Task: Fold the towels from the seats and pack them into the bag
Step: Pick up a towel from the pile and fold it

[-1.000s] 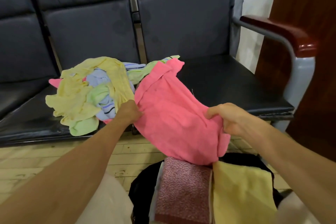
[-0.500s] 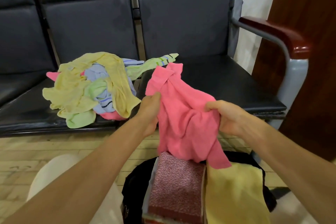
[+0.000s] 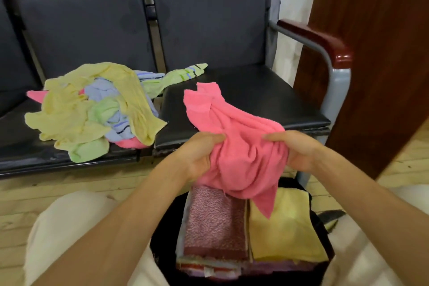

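Note:
A pink towel (image 3: 234, 137) hangs bunched between both hands, its far end lying on the right black seat (image 3: 278, 100). My left hand (image 3: 202, 155) grips its left edge and my right hand (image 3: 294, 151) grips its right edge, above the open black bag (image 3: 162, 239) between my knees. In the bag stand folded towels: a dark pink patterned one (image 3: 213, 220) and a yellow one (image 3: 283, 230). A heap of unfolded towels (image 3: 92, 109), yellow, green, blue and pink, lies on the left seat.
A row of black padded seats (image 3: 81, 25) with backrests faces me. A metal armrest with a red-brown wooden cap (image 3: 325, 42) ends the row at right. A dark wooden panel (image 3: 376, 65) stands beyond it. The floor is pale wood (image 3: 46, 193).
My left hand drew the pink towel's left edge away from the heap and toward my right hand. The towel went from spread wide to bunched between hands close together.

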{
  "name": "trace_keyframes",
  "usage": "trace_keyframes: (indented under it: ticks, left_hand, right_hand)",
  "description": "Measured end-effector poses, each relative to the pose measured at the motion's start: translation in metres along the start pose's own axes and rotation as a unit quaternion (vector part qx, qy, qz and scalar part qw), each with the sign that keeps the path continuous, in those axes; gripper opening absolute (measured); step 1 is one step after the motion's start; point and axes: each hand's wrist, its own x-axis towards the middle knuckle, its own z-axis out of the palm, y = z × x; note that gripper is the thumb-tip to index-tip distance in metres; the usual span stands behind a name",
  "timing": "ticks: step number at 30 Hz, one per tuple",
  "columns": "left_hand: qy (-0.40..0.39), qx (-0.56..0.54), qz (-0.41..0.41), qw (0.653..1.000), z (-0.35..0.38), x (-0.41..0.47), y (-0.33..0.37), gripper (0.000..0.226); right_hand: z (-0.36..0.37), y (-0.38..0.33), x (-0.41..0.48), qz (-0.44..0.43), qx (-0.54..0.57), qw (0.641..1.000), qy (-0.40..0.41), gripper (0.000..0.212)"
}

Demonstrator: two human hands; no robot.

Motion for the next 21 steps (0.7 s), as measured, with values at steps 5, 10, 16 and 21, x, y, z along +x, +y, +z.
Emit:
trace_keyframes:
  ticks: [5,10,16,21]
  left_hand:
    - [-0.086,-0.036,0.081,0.992,0.001,-0.032,0.026,0.03]
    - [-0.103,-0.183,0.149,0.966,-0.013,-0.047,0.047,0.031]
    - [-0.078,-0.157,0.147,0.973,-0.024,-0.039,0.05,0.03]
    - [-0.001,-0.074,0.149,0.986,-0.03,-0.03,0.051,0.022]
  right_hand:
    - [0.011,-0.029,-0.033,-0.121,0.083,0.988,-0.045,0.03]
    - [0.002,-0.038,-0.054,-0.207,0.264,0.94,-0.065,0.026]
    - [-0.008,-0.037,-0.038,-0.173,0.149,0.969,0.096,0.026]
    - [-0.012,-0.037,-0.031,-0.2,0.161,0.956,0.143,0.035]
